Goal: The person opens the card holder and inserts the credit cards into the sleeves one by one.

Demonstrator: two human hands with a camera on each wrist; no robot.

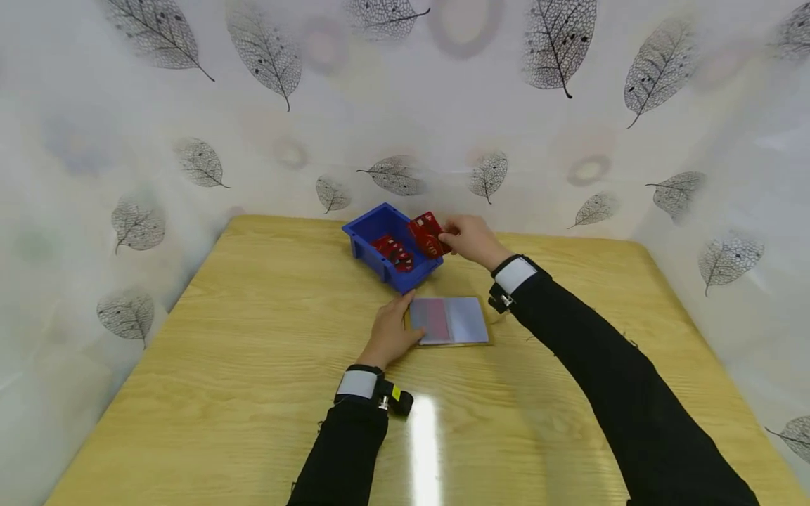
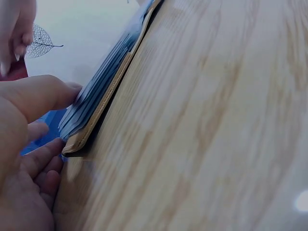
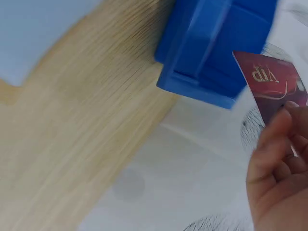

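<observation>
My right hand [image 1: 476,240] pinches a red card [image 1: 425,232] between thumb and fingers over the right side of a blue plastic box [image 1: 373,261]. "VIP" in gold letters shows on the card [image 3: 274,79] in the right wrist view. Several more red cards [image 1: 394,251] lie inside the box. Below it, a card holder [image 1: 468,320] with clear sleeves lies spread on the table, a pinkish card showing in its left half. My left hand [image 1: 389,334] holds the holder's left edge, thumb [image 2: 62,94] on the sleeves and fingers at the tan cover's corner.
The wooden table [image 1: 266,309] reaches back to a pale wall covering [image 1: 392,112] printed with leaves. The box stands close to the table's back edge. A bright reflection lies on the table in front of the holder.
</observation>
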